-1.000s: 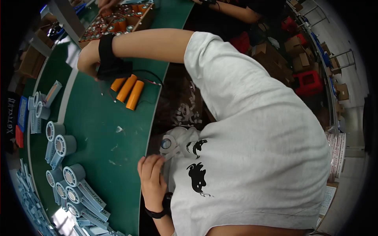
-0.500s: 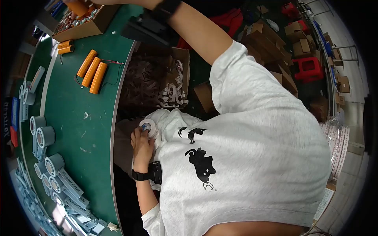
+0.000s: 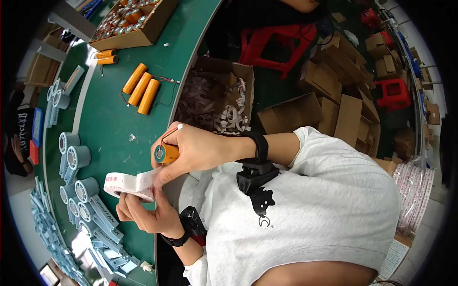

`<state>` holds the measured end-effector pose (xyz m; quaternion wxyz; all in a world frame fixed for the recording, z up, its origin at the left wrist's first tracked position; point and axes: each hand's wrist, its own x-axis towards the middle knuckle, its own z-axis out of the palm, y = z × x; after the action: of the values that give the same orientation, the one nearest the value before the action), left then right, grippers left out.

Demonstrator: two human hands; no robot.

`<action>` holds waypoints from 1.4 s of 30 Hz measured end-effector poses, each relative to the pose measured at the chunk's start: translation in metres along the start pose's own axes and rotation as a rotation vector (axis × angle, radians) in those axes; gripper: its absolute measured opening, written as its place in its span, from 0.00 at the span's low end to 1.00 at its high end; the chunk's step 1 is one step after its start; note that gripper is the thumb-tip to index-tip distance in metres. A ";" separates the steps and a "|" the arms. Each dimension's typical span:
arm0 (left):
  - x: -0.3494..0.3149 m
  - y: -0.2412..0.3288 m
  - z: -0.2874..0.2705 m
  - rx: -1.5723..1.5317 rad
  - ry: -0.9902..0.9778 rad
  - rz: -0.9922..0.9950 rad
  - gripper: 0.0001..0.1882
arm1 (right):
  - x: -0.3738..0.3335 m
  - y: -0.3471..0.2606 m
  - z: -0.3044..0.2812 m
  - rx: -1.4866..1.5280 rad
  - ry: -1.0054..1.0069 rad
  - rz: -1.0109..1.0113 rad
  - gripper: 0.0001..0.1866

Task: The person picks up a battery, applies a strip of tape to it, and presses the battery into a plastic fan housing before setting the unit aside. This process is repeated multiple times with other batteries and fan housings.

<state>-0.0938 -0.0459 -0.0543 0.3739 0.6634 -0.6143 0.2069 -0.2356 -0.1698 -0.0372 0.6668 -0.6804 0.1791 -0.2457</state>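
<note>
My left hand (image 3: 145, 214) is closed on a roll of white tape (image 3: 115, 182) with red print, fingers through its core, at the edge of the green table. My right hand (image 3: 198, 148) grips a short orange cylindrical battery (image 3: 170, 153), its round end and a thin wire showing. The right thumb presses by a loose strip of tape (image 3: 147, 180) that runs off the roll between the two hands. The right fingertips are partly hidden behind the battery.
Three orange batteries (image 3: 141, 93) with wires lie on the green table (image 3: 119, 152), near a carton (image 3: 129, 42) of many more. Grey-blue handheld fans (image 3: 86, 190) line its far side. Below the edge stands a box of tape scraps (image 3: 234, 114); red stools (image 3: 276, 45) and cartons (image 3: 324, 81) stand beyond.
My right hand has come back from the battery carton with a battery, down to the tape roll. My left hand has lifted the roll from my lap to the table edge; a strip now extends from it.
</note>
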 end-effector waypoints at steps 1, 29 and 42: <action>0.003 -0.004 0.000 0.066 0.050 -0.057 0.19 | 0.007 0.000 0.004 0.065 0.001 -0.018 0.15; 0.017 -0.067 -0.024 0.133 -0.097 -0.205 0.19 | 0.113 -0.017 0.065 -0.385 0.037 -0.525 0.11; 0.025 -0.048 0.009 0.259 -0.148 -0.288 0.15 | 0.146 0.020 0.076 0.534 0.212 -0.157 0.09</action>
<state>-0.0446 -0.0711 -0.0533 0.2649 0.8002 -0.5072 0.1795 -0.0719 -0.1919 -0.0420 0.7787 -0.4630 0.1236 -0.4050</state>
